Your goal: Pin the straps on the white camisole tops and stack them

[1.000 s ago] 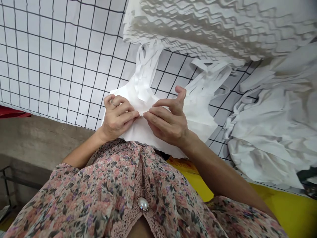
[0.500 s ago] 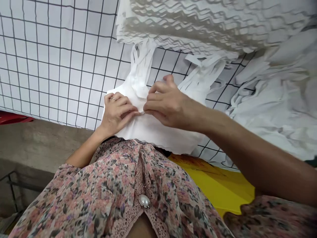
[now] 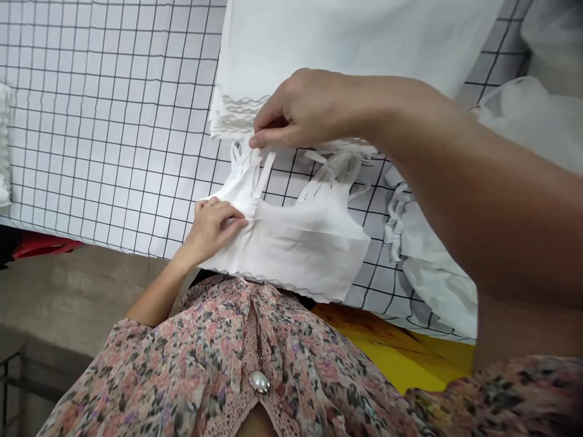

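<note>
The person's left hand (image 3: 212,229) rests on a white cropped top (image 3: 296,249), which lies flat on the gridded surface (image 3: 113,121) at its near edge, with its scalloped hem toward the person's floral blouse (image 3: 228,364). The left fingers (image 3: 232,221) are curled and closed on the cloth beside the base of a narrow strap (image 3: 263,176), apparently pinning the top so that it cannot slide.

The right arm reaches across above the top, and the right hand (image 3: 310,109) is at the lower edge of a tall stack of white garments (image 3: 355,42). Its fingers (image 3: 268,130) are nearly closed, the thumb and fingertips pinching that scalloped edge, though exactly how many layers they have hold of is hard to tell. The top's straps stretch from the garment toward the stack, so the two hands seem placed to keep that stretch of cloth under control from both ends.

A loose heap of white garments (image 3: 437,267) lies to the right, apart from the tidy stack and partly behind the right forearm. Below it, a yellow board (image 3: 401,346) shows past the edge of the surface.
</note>
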A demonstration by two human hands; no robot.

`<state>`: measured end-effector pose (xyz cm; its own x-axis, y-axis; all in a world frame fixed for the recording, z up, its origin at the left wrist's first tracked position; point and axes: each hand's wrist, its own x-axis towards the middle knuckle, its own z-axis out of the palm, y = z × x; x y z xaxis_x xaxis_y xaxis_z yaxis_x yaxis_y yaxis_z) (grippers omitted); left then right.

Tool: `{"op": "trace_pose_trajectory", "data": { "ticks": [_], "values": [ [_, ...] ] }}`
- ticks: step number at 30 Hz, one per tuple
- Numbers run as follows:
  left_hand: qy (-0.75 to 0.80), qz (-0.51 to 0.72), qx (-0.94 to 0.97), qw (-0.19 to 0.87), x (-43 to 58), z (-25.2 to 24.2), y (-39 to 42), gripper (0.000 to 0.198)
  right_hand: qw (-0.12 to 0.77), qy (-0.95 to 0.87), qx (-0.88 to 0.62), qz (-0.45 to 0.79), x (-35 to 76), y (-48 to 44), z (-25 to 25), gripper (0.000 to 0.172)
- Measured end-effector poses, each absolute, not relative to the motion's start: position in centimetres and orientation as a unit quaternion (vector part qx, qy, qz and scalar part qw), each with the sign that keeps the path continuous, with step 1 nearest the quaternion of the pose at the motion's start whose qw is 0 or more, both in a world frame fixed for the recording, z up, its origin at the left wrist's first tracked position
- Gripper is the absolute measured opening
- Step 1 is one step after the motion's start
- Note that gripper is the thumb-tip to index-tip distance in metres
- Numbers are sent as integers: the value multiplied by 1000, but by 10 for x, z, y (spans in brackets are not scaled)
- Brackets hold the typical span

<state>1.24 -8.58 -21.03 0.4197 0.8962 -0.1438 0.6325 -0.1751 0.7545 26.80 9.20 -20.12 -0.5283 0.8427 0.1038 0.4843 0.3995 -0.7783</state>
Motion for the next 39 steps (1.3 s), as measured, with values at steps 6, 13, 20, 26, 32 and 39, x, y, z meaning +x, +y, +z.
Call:
{"op": "trace_pose_trajectory", "data": {
  "ticks": [6, 13, 20, 26, 32, 39],
  "values": [
    [509, 176, 755, 373, 8, -215, -83, 16, 150, -860, -360, 331, 241, 104, -182, 41],
    [501, 274, 804, 169, -6, -217, -96, 37, 224, -848, -442, 189, 239, -2, -169, 33],
    [396, 189, 891, 119, 0, -244, -146, 85, 114, -861, -490, 75, 265, -195, -234, 89],
    [473, 149, 856, 144, -34, -259, -135, 94, 52, -812, -580, 38, 333, -236, -247, 87],
    [447, 143, 870, 150, -33, -243, -132, 89, 257, -778, -573, 12, 346, -173, -221, 48],
    [426, 282, 810, 287, 12, -192, -88, 39, 151, -723, -658, 146, 299, -8, -191, 23]
  ]
}}
